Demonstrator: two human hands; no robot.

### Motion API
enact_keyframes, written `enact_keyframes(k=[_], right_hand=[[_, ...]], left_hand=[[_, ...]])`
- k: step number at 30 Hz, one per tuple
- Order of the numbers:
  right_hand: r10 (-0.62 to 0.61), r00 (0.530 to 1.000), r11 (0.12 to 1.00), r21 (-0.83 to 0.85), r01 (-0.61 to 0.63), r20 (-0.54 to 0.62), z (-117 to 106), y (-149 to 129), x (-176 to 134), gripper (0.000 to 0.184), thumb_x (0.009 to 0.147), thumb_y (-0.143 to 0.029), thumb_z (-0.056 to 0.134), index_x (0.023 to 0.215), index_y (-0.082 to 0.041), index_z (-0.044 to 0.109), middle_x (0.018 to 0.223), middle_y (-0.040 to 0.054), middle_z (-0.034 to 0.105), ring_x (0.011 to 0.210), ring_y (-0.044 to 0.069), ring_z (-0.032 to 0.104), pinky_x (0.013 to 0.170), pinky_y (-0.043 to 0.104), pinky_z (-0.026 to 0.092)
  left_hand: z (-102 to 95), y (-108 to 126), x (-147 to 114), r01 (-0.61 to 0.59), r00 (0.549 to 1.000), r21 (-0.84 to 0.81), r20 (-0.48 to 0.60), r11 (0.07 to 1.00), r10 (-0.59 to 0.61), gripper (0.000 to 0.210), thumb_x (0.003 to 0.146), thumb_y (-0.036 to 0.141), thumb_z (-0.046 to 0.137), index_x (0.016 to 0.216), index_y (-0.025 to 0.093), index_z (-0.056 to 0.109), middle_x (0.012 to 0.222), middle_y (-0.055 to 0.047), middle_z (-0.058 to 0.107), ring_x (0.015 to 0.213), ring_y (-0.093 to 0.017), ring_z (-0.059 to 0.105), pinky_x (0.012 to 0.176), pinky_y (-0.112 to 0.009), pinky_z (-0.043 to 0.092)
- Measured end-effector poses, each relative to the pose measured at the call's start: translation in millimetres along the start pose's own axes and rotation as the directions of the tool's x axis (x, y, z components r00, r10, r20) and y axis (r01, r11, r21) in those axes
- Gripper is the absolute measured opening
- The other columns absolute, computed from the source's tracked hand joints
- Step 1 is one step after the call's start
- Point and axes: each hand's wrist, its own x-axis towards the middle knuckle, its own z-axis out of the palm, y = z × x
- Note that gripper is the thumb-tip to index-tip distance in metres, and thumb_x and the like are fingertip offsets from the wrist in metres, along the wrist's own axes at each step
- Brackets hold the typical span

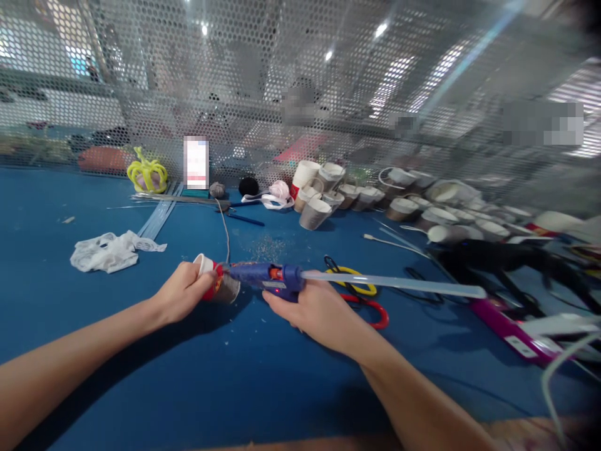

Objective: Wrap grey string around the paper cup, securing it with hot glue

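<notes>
A red and white paper cup (205,265), tipped on its side, is gripped by my left hand (182,289). Grey yarn is wound around the cup's right part (229,290), and a strand of it trails back to a grey yarn ball (216,190). My right hand (319,313) is wrapped around the handle of a blue hot glue gun (267,277). The gun's nozzle meets the cup near my left fingers; whether it touches cannot be made out. From the gun's rear sticks a long clear glue stick (394,284).
Yellow-and-red-handled scissors (380,313) lie beyond my right hand. White lace (106,252), spare glue sticks (159,216) and a phone (196,163) are at the left. Several wrapped cups (315,213) line the back by a mesh panel (244,81). Cables and a purple box (514,332) sit right.
</notes>
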Motion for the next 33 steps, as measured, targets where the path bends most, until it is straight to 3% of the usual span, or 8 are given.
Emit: enact_keyframes(k=[6,13,17,20,28,30,33], right_hand=[[0.022,0.999,0.992,0.125,-0.025,0.026,0,-1,0,0.026,0.071,-0.03,0.046,0.049,-0.016,0.046,0.037,-0.0042,0.042,0.034,0.006,0.039,0.036,0.018,0.031],[0.047,0.994,0.943,0.324,-0.078,0.103,-11,1,6,0.017,0.07,-0.031,0.049,0.069,-0.014,0.052,0.039,-0.0051,0.043,0.033,0.007,0.04,0.036,0.019,0.035],[0.025,1.0,0.891,0.453,-0.028,0.014,-15,12,19,0.014,0.068,-0.027,0.053,0.065,-0.014,0.05,0.043,-0.0037,0.047,0.04,0.006,0.043,0.044,0.019,0.037],[0.112,0.992,0.857,0.51,-0.07,-0.052,-16,21,34,0.015,0.068,-0.027,0.055,0.067,-0.013,0.052,0.062,0.0019,0.056,0.053,0.007,0.049,0.051,0.019,0.04],[0.283,0.959,0.902,0.343,-0.262,-0.012,-4,41,83,0.031,0.079,-0.033,0.04,0.061,-0.01,0.051,0.057,0.0029,0.052,0.043,0.005,0.043,0.043,0.018,0.038],[0.32,0.947,0.91,0.281,-0.304,-0.01,0,48,94,0.032,0.08,-0.034,0.038,0.069,-0.008,0.052,0.062,0.0039,0.053,0.048,0.007,0.047,0.048,0.021,0.041],[0.362,0.932,0.918,0.177,-0.354,-0.013,4,56,106,0.026,0.081,-0.031,0.04,0.093,-0.01,0.051,0.087,0.006,0.055,0.071,0.013,0.054,0.062,0.03,0.045]], left_hand=[[0.9,-1,3,0.013,1.0,-0.058,-0.004,0.998,-0.013,0.027,0.072,0.029,0.032,0.049,0.016,0.038,0.047,0.005,0.028,0.044,-0.008,0.026,0.042,-0.02,0.023],[1.7,-2,6,0.026,0.999,-0.178,-0.04,0.984,-0.034,0.025,0.071,0.029,0.034,0.051,0.014,0.042,0.046,0.005,0.032,0.044,-0.008,0.029,0.041,-0.02,0.023],[0.7,-3,8,0.042,0.995,-0.244,-0.081,0.969,-0.064,0.026,0.07,0.03,0.035,0.049,0.016,0.037,0.044,0.006,0.03,0.042,-0.008,0.028,0.041,-0.02,0.022],[0.0,-3,10,0.052,0.991,-0.271,-0.102,0.961,-0.083,0.025,0.069,0.031,0.035,0.05,0.016,0.038,0.043,0.006,0.03,0.042,-0.008,0.028,0.041,-0.02,0.022],[0.5,-4,11,0.044,0.988,-0.314,-0.129,0.948,-0.088,0.024,0.068,0.031,0.036,0.052,0.014,0.043,0.044,0.006,0.033,0.042,-0.008,0.03,0.042,-0.02,0.024],[0.7,-3,11,0.046,0.988,-0.312,-0.127,0.949,-0.09,0.024,0.068,0.03,0.036,0.052,0.014,0.043,0.044,0.005,0.033,0.042,-0.009,0.031,0.042,-0.02,0.024],[0.9,-2,11,0.049,0.988,-0.3,-0.127,0.953,-0.09,0.023,0.068,0.029,0.036,0.052,0.014,0.044,0.043,0.006,0.032,0.042,-0.009,0.03,0.042,-0.021,0.023]])
